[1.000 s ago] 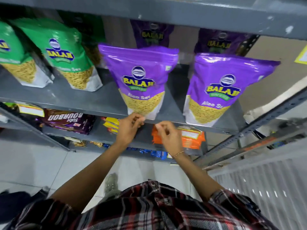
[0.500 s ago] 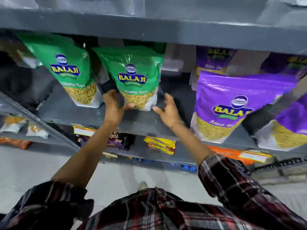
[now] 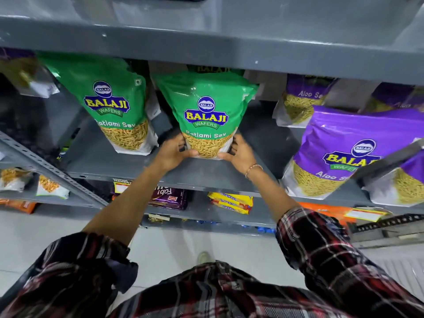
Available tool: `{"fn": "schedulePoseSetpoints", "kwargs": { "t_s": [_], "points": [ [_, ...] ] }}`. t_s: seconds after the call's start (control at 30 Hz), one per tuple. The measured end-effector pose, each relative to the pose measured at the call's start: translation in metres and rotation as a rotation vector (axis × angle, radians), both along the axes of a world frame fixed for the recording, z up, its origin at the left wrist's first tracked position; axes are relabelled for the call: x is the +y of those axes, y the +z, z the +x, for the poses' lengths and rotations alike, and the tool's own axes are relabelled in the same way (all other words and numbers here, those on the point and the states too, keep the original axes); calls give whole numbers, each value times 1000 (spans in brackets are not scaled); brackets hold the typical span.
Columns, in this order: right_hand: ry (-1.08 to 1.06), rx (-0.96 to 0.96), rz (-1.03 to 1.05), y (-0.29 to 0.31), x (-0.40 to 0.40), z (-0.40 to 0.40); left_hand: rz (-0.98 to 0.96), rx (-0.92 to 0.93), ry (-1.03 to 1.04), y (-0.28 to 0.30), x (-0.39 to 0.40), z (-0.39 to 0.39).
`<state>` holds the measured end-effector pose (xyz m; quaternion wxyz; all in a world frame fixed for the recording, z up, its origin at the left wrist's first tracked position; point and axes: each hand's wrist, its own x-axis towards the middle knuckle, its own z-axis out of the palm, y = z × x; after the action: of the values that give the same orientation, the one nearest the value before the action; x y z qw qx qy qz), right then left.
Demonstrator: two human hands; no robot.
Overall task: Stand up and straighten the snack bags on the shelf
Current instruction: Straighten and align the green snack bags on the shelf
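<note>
A green Ratlami Sev bag (image 3: pixel 206 113) stands upright in the middle of the grey shelf (image 3: pixel 202 174). My left hand (image 3: pixel 171 151) grips its lower left corner and my right hand (image 3: pixel 238 152) grips its lower right corner. A second green Ratlami Sev bag (image 3: pixel 114 104) stands to its left, leaning slightly. To the right, a purple Aloo Sev bag (image 3: pixel 346 152) stands near the shelf's front edge, with more purple bags (image 3: pixel 302 99) behind it. Another green bag is mostly hidden behind the held one.
The shelf above (image 3: pixel 206 42) overhangs the bag tops. Below are a purple biscuit pack (image 3: pixel 168 198), yellow packs (image 3: pixel 231 201) and orange packs (image 3: pixel 321 211). A slotted upright (image 3: pixel 46 168) runs diagonally at left. A further purple bag (image 3: pixel 410 184) sits at the far right.
I shifted left from the purple bags to the green ones. Both hands, open beside the middle green bag half a second ago, now clasp its bottom corners, and the bag stands straighter.
</note>
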<state>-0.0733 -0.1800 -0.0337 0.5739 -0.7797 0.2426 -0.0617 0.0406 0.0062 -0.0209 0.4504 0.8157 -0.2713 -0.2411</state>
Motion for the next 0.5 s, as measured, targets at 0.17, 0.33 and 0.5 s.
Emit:
{"fn": "schedulePoseSetpoints", "kwargs": {
  "t_s": [0.17,0.33,0.5],
  "points": [
    [-10,11,-6,-2,8,-16,33,-61,30,-10,13,-13],
    [18,10,-44,-3,21,-42,55,-110,71,-13,23,-39],
    [35,-16,-70,-7,30,-61,20,-113,46,-16,34,-58]
  ]
}}
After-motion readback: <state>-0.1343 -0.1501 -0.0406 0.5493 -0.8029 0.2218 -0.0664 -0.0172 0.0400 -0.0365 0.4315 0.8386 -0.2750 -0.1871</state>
